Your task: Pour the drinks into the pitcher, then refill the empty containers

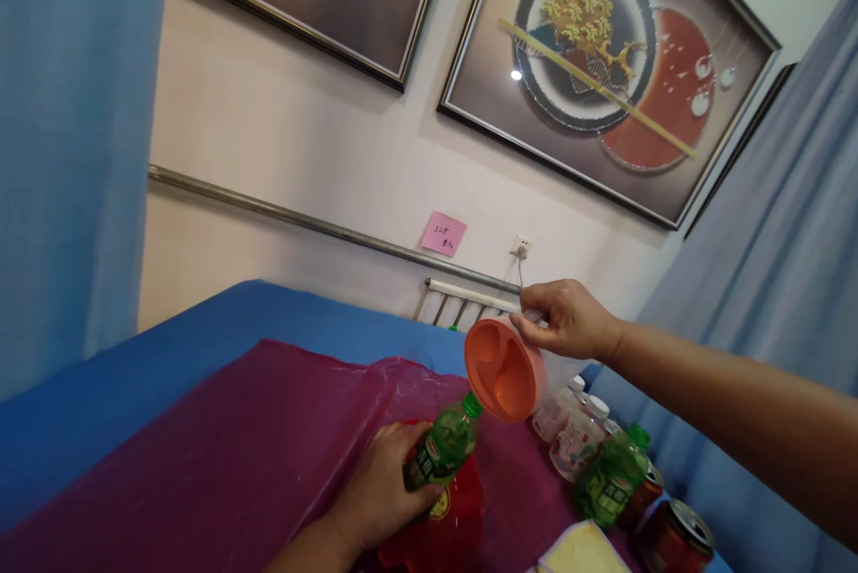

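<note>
Left hand (382, 492) grips green bottle (443, 448), tilted. Right hand (567, 318) pinches orange container (504, 369) by its rim, raised and tipped; likely risk: slips onto bottles (590, 439) near counter's right edge.

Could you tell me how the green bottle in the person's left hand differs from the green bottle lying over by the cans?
The held green bottle is gripped by the left hand and tilts over a red container; the other green bottle lies untouched among clear bottles and red cans. The held one sits below the orange lid in the right hand; the other lies off to the side. Both have green caps and similar labels.
</note>
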Demonstrator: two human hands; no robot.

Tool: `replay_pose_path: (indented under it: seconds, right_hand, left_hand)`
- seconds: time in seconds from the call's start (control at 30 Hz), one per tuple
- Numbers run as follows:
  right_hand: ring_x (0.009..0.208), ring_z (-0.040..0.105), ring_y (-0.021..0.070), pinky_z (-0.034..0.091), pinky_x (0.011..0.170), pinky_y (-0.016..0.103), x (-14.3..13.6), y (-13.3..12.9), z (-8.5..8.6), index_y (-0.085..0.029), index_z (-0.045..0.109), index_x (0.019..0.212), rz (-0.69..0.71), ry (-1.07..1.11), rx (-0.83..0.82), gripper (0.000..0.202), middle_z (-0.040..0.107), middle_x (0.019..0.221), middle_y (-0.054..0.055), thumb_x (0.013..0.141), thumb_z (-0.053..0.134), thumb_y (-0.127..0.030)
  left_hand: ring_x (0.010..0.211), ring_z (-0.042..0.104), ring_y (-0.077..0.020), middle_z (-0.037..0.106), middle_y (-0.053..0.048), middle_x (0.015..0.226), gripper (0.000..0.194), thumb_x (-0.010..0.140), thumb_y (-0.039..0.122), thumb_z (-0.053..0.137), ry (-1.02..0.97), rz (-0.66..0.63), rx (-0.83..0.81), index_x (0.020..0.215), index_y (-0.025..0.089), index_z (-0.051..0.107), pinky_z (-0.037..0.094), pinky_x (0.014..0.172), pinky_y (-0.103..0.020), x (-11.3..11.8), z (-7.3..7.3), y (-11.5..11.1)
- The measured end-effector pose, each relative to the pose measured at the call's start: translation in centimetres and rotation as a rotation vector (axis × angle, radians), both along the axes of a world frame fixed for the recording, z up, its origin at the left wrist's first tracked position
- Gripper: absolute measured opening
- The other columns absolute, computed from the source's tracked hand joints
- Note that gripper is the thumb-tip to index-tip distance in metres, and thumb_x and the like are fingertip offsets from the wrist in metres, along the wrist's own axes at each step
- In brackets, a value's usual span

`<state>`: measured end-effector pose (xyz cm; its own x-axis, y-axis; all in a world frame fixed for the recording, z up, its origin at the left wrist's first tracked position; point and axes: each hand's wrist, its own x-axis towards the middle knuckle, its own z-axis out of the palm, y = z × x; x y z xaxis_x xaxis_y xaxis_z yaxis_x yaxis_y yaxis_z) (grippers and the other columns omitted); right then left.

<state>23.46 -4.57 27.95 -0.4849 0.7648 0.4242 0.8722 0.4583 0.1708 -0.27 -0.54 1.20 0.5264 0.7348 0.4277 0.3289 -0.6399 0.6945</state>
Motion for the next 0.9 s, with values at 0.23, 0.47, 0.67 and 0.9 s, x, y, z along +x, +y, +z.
replay_pose_path:
  seconds: [0.23,0.47,0.67,0.9]
  right_hand:
    - [0.054,0.036,0.0109,0.027,0.056,0.026,0.25,0.16,-0.13,-0.022,0.042,0.064,0.027,-0.008,0.022,0.031,0.043,0.057,-0.004,0.085,0.054,-0.041]
    - [0.053,0.035,0.0105,0.027,0.055,0.026,0.45,0.50,0.36,-0.023,0.039,0.063,0.024,0.005,0.004,0.032,0.040,0.056,-0.004,0.086,0.054,-0.039]
    - [0.052,0.033,0.0104,0.027,0.055,0.026,0.28,0.55,0.74,-0.023,0.039,0.062,0.016,0.010,-0.007,0.032,0.041,0.056,-0.004,0.084,0.055,-0.038]
    - [0.052,0.034,0.0104,0.026,0.055,0.027,0.08,0.49,0.75,-0.023,0.039,0.061,0.021,-0.005,-0.012,0.032,0.041,0.056,-0.004,0.085,0.054,-0.039]
  left_hand:
    - [0.106,0.066,-0.0299,0.075,-0.005,0.114,0.056,0.067,0.029,0.080,-0.008,0.032,-0.006,0.122,0.027,0.069,0.049,0.096,-0.042,0.07,0.08,-0.17]
    - [0.109,0.064,-0.0302,0.073,-0.006,0.117,0.061,0.066,0.025,0.080,0.020,0.011,-0.033,0.126,0.026,0.067,0.047,0.098,-0.043,0.03,-0.48,0.08]
    - [0.108,0.065,-0.0300,0.073,-0.006,0.116,0.058,0.068,0.026,0.079,0.001,0.021,-0.031,0.124,0.027,0.068,0.047,0.098,-0.042,0.08,-0.44,-0.07]
    - [0.104,0.066,-0.0287,0.074,-0.005,0.113,0.054,0.070,0.030,0.078,-0.013,0.005,-0.019,0.123,0.028,0.069,0.048,0.095,-0.041,0.05,-0.07,-0.25]
